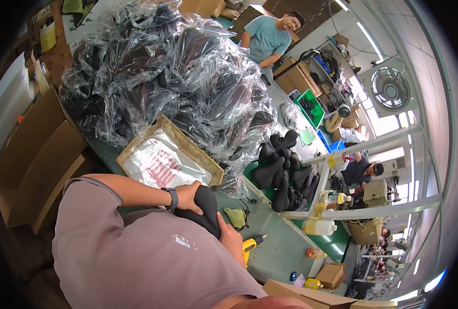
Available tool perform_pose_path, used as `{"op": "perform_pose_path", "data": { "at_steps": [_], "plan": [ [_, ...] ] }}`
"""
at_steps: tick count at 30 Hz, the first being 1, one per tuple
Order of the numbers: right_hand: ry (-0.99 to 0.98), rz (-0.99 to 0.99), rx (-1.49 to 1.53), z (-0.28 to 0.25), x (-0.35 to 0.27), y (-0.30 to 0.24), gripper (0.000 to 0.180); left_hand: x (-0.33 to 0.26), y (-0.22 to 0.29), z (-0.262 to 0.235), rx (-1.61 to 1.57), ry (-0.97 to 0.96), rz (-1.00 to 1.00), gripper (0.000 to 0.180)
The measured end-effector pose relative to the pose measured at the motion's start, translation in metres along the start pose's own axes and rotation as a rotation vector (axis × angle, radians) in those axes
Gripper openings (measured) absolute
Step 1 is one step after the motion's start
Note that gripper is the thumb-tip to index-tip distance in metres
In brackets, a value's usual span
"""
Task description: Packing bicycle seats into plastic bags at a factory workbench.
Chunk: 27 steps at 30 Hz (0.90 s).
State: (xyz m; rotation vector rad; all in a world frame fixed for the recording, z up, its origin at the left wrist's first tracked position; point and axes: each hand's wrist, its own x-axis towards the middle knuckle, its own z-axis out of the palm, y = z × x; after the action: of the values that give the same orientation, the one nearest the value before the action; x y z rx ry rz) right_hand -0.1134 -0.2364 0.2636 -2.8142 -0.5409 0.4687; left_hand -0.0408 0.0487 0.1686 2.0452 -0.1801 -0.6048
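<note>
A black padded bicycle saddle (207, 208) is held close in front of my chest. My left hand (189, 198), with a dark watch on the wrist, is closed around its far left side, thumb on the top. On its right edge, my right hand (230, 236) grips with the fingers partly hidden beneath. Just beyond the left hand lies a shallow cardboard tray (210, 166) with clear plastic bags (159, 162) printed in red. A crumpled green cloth (235, 217) and a yellow hand tool (249, 247) with a dark pointed tip are beside my right hand.
A big heap of plastic-wrapped saddles (172, 77) covers the far side of the bench. Bare black saddles (285, 172) are piled to the right, near a metal frame (365, 207) holding bottles. Cardboard boxes (38, 154) stand at left. A person (267, 38) faces me across the bench.
</note>
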Motion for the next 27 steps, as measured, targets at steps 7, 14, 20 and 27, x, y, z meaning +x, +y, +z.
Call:
{"op": "perform_pose_path", "data": {
  "at_steps": [7,14,20,27],
  "plan": [
    [0.053,-0.008,0.022,-0.004,0.000,-0.009,0.093,0.014,-0.026,-0.003,-0.112,-0.005,0.166,0.136],
    [0.121,0.067,0.059,0.013,-0.020,0.025,0.087,0.031,0.004,0.030,-0.099,0.015,0.145,0.127],
    [0.079,0.198,0.131,0.033,-0.053,0.058,0.089,0.062,-0.016,0.076,0.009,-0.093,0.278,0.116],
    [0.364,0.731,0.305,0.198,-0.071,0.093,0.102,0.130,-0.148,0.091,-0.031,0.031,0.116,0.037]
  ]
}}
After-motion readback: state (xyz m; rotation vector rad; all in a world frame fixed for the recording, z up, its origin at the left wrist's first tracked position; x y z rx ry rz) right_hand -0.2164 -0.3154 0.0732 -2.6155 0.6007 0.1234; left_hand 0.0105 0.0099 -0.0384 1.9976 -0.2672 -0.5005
